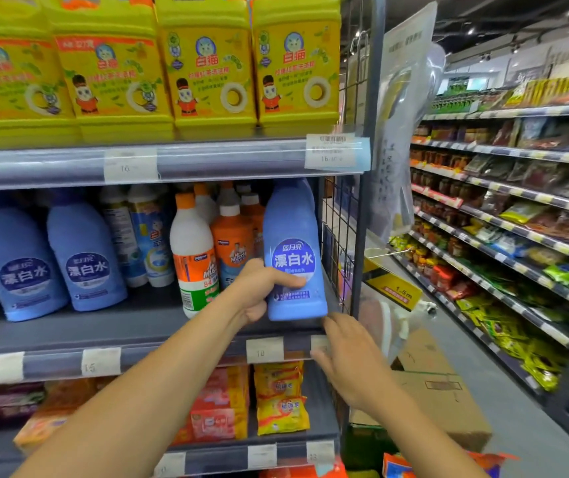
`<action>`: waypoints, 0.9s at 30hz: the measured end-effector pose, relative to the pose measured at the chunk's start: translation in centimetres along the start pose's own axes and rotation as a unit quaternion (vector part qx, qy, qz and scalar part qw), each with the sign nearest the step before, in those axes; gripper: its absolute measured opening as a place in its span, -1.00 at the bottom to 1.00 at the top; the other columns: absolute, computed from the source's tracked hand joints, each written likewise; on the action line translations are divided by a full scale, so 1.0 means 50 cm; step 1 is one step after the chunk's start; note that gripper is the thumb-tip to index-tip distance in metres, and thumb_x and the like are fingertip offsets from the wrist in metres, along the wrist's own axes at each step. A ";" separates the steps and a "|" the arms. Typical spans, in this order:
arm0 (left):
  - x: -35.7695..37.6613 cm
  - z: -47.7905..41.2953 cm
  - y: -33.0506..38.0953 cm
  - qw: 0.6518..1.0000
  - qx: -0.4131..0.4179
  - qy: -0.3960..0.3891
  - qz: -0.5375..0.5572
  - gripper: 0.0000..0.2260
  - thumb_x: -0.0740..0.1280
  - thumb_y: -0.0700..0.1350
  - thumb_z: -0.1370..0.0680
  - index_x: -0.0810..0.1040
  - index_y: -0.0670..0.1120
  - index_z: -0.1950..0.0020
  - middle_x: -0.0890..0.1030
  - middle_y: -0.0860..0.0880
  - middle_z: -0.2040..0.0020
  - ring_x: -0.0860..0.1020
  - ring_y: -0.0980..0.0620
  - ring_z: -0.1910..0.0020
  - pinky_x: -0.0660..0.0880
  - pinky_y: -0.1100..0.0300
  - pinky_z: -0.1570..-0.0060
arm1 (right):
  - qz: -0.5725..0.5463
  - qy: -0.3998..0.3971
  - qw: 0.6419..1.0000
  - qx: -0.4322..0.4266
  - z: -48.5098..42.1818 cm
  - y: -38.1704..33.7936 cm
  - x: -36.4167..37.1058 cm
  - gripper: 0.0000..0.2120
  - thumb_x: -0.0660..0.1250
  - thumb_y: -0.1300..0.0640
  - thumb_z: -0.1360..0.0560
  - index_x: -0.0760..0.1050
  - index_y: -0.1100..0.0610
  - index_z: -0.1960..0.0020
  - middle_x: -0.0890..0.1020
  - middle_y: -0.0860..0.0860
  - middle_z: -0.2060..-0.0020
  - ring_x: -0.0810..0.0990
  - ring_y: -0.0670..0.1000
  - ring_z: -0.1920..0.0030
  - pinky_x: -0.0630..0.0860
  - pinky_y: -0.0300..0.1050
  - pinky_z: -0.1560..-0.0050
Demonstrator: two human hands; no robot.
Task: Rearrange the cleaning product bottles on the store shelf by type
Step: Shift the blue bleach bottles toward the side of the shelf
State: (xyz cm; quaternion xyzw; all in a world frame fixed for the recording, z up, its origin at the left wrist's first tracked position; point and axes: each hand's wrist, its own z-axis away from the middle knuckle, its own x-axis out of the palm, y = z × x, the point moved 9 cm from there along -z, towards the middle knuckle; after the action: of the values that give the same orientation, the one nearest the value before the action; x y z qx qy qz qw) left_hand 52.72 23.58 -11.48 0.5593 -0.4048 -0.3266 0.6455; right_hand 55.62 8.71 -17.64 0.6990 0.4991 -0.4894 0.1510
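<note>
Blue bottle (293,257): middle of the frame, at the right end of the shelf (103,326), beside the wire side (338,243), well apart from the two other blue bottles (86,260) at the left.
Left hand (262,288): holds it low, thumb across the front.
Right hand (348,353): flat and wide just below it, holding nothing.
What could go wrong: the one-hand hold may slip, or the bottle may bump the white bottle (193,257) and tip it.

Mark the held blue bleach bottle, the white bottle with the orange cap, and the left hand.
blue bleach bottle (293,258): head view, round front label.
white bottle with the orange cap (188,240): head view, white upper body.
left hand (258,290): head view, base of thumb.
</note>
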 end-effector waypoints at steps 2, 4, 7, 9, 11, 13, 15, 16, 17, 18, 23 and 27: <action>0.001 -0.029 -0.006 1.000 0.000 0.022 0.009 -0.59 0.47 -0.51 -0.25 0.58 -0.27 -0.04 0.69 -0.20 0.09 0.67 -0.17 0.12 0.63 -0.07 0.14 | 0.014 0.018 1.000 -0.007 0.016 0.006 0.017 -0.45 0.37 -0.11 -0.43 0.29 0.02 -0.33 0.42 -0.05 -0.26 0.36 -0.03 -0.29 0.32 -0.11 -0.32; 0.002 -0.056 -0.014 0.999 0.008 0.045 0.004 -0.57 0.48 -0.51 -0.22 0.55 -0.20 0.00 0.69 -0.16 0.08 0.66 -0.18 0.08 0.61 -0.11 0.04 | 0.009 0.040 0.999 -0.007 0.020 0.010 0.023 -0.39 0.49 -0.05 -0.35 0.32 0.02 -0.31 0.45 -0.04 -0.24 0.37 -0.03 -0.29 0.33 -0.11 -0.32; 0.001 -0.091 -0.027 0.997 0.023 0.068 -0.019 -0.57 0.51 -0.51 -0.18 0.55 -0.13 0.08 0.69 -0.06 0.13 0.65 -0.14 0.03 0.59 -0.07 -0.04 | 0.000 0.067 0.998 0.007 0.016 0.013 0.020 -0.35 0.58 -0.02 -0.24 0.36 0.01 -0.23 0.51 -0.04 -0.15 0.39 -0.05 -0.23 0.30 -0.17 -0.26; -0.002 -0.114 -0.033 0.996 0.024 0.078 -0.023 -0.55 0.52 -0.50 -0.17 0.54 -0.08 0.10 0.68 -0.01 0.15 0.64 -0.08 0.04 0.58 -0.01 -0.04 | -0.001 0.071 0.997 0.015 0.014 0.015 0.023 -0.36 0.59 -0.01 -0.23 0.39 0.01 -0.22 0.53 -0.04 -0.14 0.43 -0.02 -0.23 0.28 -0.17 -0.26; -0.006 -0.130 -0.033 0.996 0.023 0.081 -0.040 -0.52 0.53 -0.48 -0.15 0.56 -0.06 0.09 0.67 0.01 0.13 0.62 -0.05 0.02 0.57 0.05 -0.02 | -0.001 0.076 0.997 0.020 0.016 0.016 0.027 -0.39 0.58 0.02 -0.25 0.43 0.05 -0.23 0.53 -0.01 -0.17 0.46 0.02 -0.25 0.30 -0.12 -0.29; -0.010 -0.144 -0.036 0.995 0.013 0.078 -0.059 -0.53 0.54 -0.47 -0.14 0.58 -0.05 0.10 0.67 0.01 0.12 0.60 -0.04 0.01 0.54 0.11 0.02 | -0.008 0.069 0.997 0.030 0.015 0.019 0.034 -0.42 0.55 0.03 -0.31 0.44 0.07 -0.26 0.51 0.00 -0.21 0.42 0.04 -0.30 0.31 -0.07 -0.33; -0.012 -0.153 -0.039 0.994 0.002 0.076 -0.073 -0.53 0.54 -0.45 -0.14 0.60 -0.07 0.05 0.68 -0.03 0.05 0.59 -0.06 -0.04 0.53 0.10 -0.02 | -0.019 0.065 0.997 0.041 0.015 0.020 0.036 -0.43 0.53 0.04 -0.34 0.43 0.08 -0.28 0.49 0.00 -0.24 0.38 0.03 -0.34 0.29 -0.05 -0.36; -0.013 -0.157 -0.039 0.994 -0.001 0.079 -0.078 -0.52 0.54 -0.44 -0.15 0.60 -0.08 0.02 0.67 -0.05 0.00 0.58 -0.08 -0.08 0.52 0.08 -0.07 | -0.022 0.066 0.997 0.043 0.015 0.019 0.037 -0.44 0.52 0.05 -0.35 0.43 0.09 -0.29 0.48 0.00 -0.25 0.37 0.03 -0.34 0.28 -0.06 -0.36; -0.014 -0.160 -0.039 0.993 -0.002 0.082 -0.080 -0.52 0.54 -0.44 -0.16 0.60 -0.08 0.02 0.67 -0.07 -0.04 0.57 -0.08 -0.10 0.51 0.06 -0.12 | -0.024 0.066 0.997 0.045 0.015 0.019 0.037 -0.44 0.52 0.06 -0.35 0.42 0.09 -0.29 0.47 0.00 -0.26 0.36 0.03 -0.35 0.26 -0.07 -0.37; -0.012 -0.162 -0.039 0.994 -0.002 0.082 -0.079 -0.54 0.53 -0.45 -0.18 0.60 -0.08 0.03 0.66 -0.08 -0.05 0.57 -0.09 -0.11 0.50 0.06 -0.13 | -0.025 0.065 0.997 0.046 0.015 0.017 0.036 -0.45 0.51 0.07 -0.36 0.42 0.09 -0.30 0.46 0.00 -0.26 0.34 0.02 -0.35 0.25 -0.09 -0.38; -0.020 -0.152 -0.065 0.982 -0.028 0.125 -0.139 -0.53 0.49 -0.45 -0.26 0.55 -0.19 -0.13 0.62 -0.14 -0.15 0.53 -0.10 -0.14 0.46 0.13 -0.05 | -0.023 0.061 0.997 0.052 0.017 0.014 0.034 -0.44 0.49 0.05 -0.39 0.37 0.05 -0.33 0.42 -0.03 -0.30 0.28 -0.02 -0.38 0.18 -0.14 -0.40; -0.045 -0.095 -0.079 0.935 -0.022 0.282 -0.216 -0.41 0.56 -0.28 -0.26 0.44 -0.24 -0.23 0.56 -0.19 -0.21 0.55 -0.18 -0.15 0.56 0.01 -0.08 | -0.027 0.068 0.995 0.063 0.020 0.010 0.031 -0.44 0.50 0.09 -0.38 0.39 0.07 -0.33 0.43 -0.01 -0.31 0.30 0.00 -0.39 0.22 -0.11 -0.39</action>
State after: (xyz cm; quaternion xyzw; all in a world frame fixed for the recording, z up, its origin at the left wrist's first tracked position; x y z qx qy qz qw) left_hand 56.05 27.08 -15.92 0.6877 -0.0688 -0.2960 0.6593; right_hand 55.54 8.63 -19.58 0.7253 0.4951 -0.4748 0.0588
